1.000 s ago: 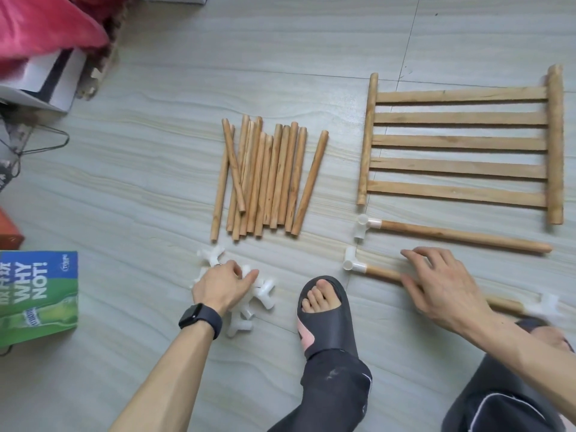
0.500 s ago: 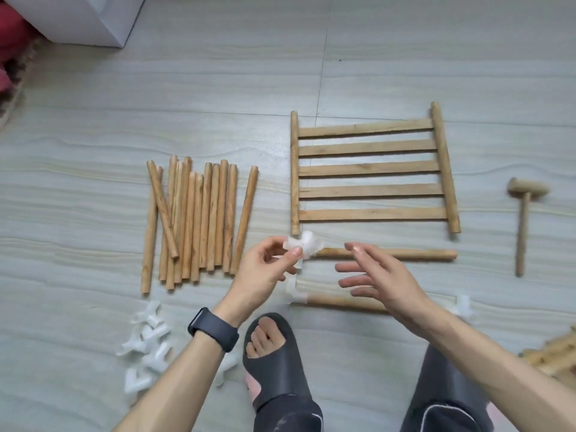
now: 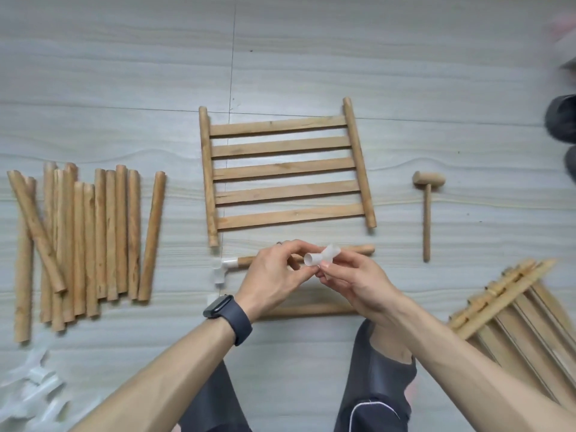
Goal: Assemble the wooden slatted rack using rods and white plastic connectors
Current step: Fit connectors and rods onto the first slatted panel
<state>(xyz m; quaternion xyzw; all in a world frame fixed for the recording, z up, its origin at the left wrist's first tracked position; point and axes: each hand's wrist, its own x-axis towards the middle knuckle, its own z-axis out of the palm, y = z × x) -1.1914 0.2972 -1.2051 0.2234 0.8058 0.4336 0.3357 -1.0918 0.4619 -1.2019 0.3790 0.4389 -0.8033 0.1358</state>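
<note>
Above grey floor (image 3: 124, 73), hands (image 3: 314, 275) pinch a white, translucent branched connector (image 3: 322, 256).

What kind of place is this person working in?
Probably a room in a home, on the floor: pale tiles with grout lines, wooden rods laid on them, and what look like dark shoes at the right edge.

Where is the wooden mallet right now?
Head view: the wooden mallet lies on the floor just right of the slatted panel, handle pointing toward the person.
</note>
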